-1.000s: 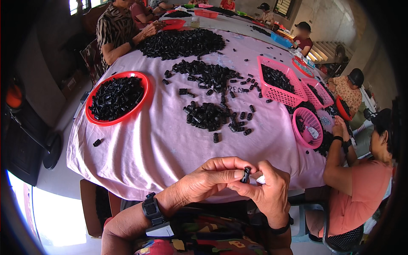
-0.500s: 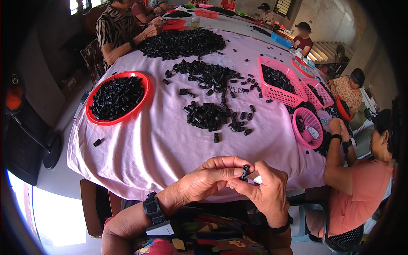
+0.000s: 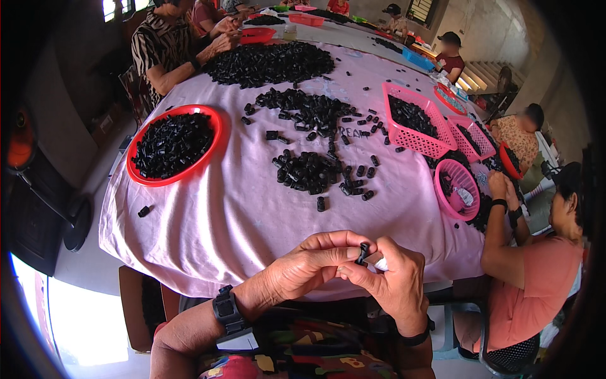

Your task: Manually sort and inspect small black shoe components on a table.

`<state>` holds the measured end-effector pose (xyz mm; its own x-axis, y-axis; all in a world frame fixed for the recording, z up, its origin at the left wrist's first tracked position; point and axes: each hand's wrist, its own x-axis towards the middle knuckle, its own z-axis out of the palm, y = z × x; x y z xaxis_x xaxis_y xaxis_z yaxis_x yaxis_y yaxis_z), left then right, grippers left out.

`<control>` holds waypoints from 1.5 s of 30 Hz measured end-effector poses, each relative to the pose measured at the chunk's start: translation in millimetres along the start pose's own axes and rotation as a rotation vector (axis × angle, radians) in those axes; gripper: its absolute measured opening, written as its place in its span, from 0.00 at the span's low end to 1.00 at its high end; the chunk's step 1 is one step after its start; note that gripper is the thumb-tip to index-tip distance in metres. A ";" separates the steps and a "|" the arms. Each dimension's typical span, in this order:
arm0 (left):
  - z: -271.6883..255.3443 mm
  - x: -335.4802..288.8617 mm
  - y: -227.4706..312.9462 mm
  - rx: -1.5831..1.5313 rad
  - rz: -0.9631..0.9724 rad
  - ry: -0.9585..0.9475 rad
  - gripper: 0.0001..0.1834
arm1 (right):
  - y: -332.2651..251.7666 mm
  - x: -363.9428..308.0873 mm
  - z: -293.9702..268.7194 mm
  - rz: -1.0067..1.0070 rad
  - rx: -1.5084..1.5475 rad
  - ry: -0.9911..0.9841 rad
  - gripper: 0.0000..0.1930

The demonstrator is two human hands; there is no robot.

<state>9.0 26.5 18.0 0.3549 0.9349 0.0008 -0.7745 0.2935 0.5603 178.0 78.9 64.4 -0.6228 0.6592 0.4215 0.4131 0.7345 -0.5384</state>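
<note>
In front of my chest, above the table's near edge, my left hand is closed, pinching a small black plastic part between thumb and forefinger. The part is tilted. My right hand is closed close against its right side, thumb and forefinger curled toward it. Between those right fingers shows a small white piece, too little visible to name. Beyond my hands lies a loose pile of black plastic parts on the pink cloth.
At left stands a red basin heaped with black parts. Larger piles lie farther back. Pink baskets and a round pink basket stand at right. A co-worker in a salmon shirt sits close on my right; others sit around the table.
The black part has turned a little in my fingers, and my right hand has shifted slightly left. At the far left, the co-worker in the striped shirt has leaned left.
</note>
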 end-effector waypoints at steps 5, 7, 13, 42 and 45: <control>-0.1 0.4 0.2 0.007 -0.009 0.022 0.15 | 1.0 0.4 0.1 0.021 -0.003 -0.022 0.24; -1.1 0.8 -0.7 0.002 -0.010 0.023 0.15 | 2.4 0.2 0.6 0.020 -0.008 -0.025 0.24; -2.5 2.0 -2.1 -0.002 -0.016 0.052 0.16 | 4.6 2.0 3.0 0.016 -0.040 -0.034 0.24; -1.3 0.9 -2.9 -0.002 -0.015 0.043 0.17 | 3.9 -0.4 2.2 -0.019 -0.029 -0.024 0.24; 0.4 0.5 -2.4 -0.032 0.021 -0.008 0.15 | 0.1 0.0 -0.1 -0.027 -0.027 -0.012 0.24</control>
<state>11.2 26.2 17.0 0.3424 0.9394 0.0191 -0.7980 0.2800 0.5337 178.2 79.0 64.4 -0.6418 0.6373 0.4265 0.4136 0.7560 -0.5073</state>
